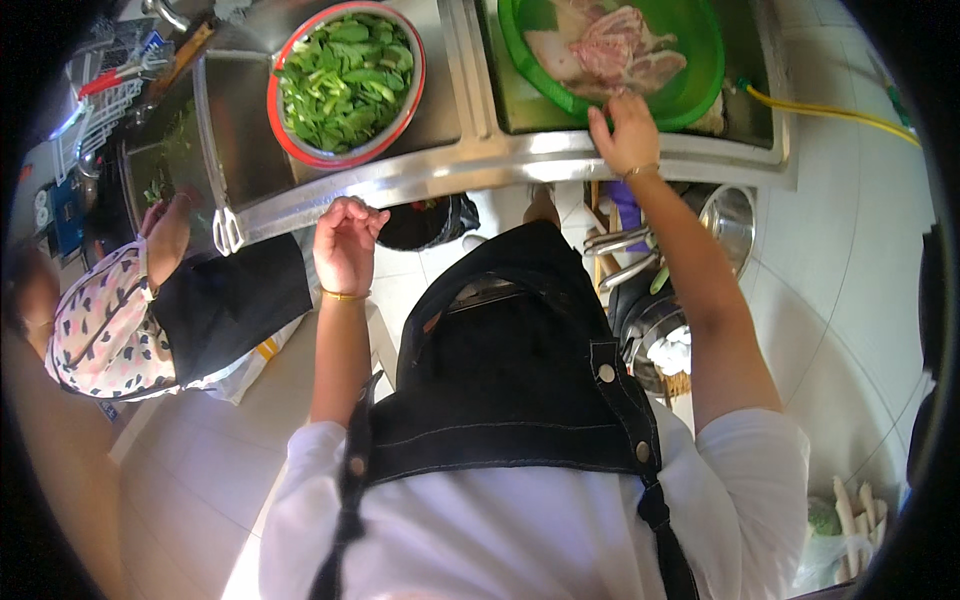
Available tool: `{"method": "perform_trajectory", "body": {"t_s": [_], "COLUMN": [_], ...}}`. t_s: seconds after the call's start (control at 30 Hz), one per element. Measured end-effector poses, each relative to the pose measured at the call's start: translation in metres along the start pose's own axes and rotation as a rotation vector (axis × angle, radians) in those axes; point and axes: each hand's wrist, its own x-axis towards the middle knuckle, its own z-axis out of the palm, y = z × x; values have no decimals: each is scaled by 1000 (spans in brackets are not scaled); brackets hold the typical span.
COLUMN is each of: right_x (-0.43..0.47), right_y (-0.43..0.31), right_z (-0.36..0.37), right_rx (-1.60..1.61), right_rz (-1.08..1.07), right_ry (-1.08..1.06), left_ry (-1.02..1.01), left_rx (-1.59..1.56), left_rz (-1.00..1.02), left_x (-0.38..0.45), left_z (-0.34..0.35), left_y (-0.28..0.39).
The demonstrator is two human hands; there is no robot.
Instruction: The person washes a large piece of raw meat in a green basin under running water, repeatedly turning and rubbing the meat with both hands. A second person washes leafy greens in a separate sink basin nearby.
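Observation:
My right hand (pixel 628 139) reaches over the near rim of a green plastic basin (pixel 709 71). Its fingertips lie at the edge of pale raw meat (pixel 619 45), which rests in the basin; I cannot tell whether they grip the meat or the rim. My left hand (pixel 346 240) is raised near the front edge of the steel sink (pixel 420 176), palm up and fingers loosely bent, holding nothing. Beyond it stands a red-rimmed bowl (pixel 279 124) heaped with green leaves (pixel 345 82).
At left, a person in a patterned top (pixel 112 322) works at another basin of the sink. Kitchen scissors (pixel 227 231) hang over the sink edge. A yellow hose (pixel 832 110) enters from the right. Below are a black bag (pixel 427 225) and metal pots (pixel 731 225).

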Motion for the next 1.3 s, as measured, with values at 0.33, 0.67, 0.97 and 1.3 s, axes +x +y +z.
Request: {"method": "perform_trajectory", "body": {"t_s": [0.33,0.67,0.97,1.3], "right_x": [10,9,13,31], "right_y": [-4,7,10,17], "right_z": [-8,-4,-1,-8], "right_rx": [259,344,384,438], "right_rz": [69,282,375,437], "right_ry": [-106,-54,22,-400], "left_ry": [-295,-502,-728,-1070], "left_rx": [849,1887,2219,2216], "left_rz": [-41,183,-28,-216], "left_x": [184,338,335,355], "left_z": [157,188,192,139], "left_y": [-66,-219,-254,-291]}}
